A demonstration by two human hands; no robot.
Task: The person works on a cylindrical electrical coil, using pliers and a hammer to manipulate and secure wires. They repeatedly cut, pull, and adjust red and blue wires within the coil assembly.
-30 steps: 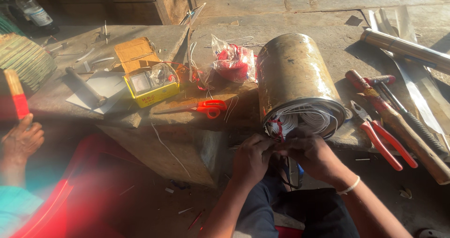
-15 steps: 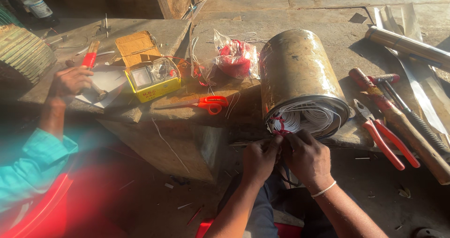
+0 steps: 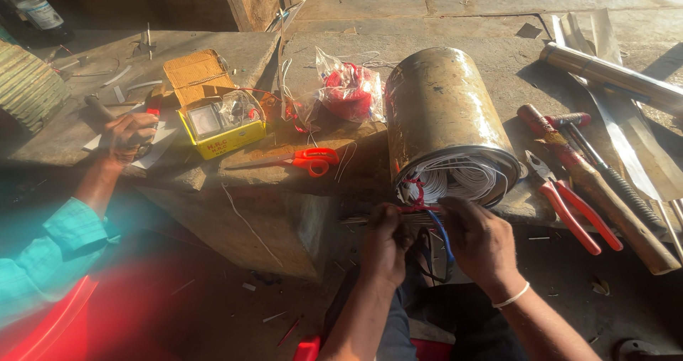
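The large cylindrical metal motor casing [image 3: 447, 123] lies on its side on the stone slab [image 3: 235, 48], its open end toward me so the white-sleeved windings [image 3: 462, 179] are within reach. My left hand [image 3: 385, 246] pinches the red and blue lead wires [image 3: 427, 215] just below that open end; my right hand [image 3: 482, 243] grips the same bundle beside it, both closed on the wires. Left of the casing lie orange-handled scissors [image 3: 302, 160]; right of it, red-handled pliers [image 3: 569, 204]. Far left of the casing, another person's hand [image 3: 129, 137] rests near a yellow cardboard box [image 3: 213, 115].
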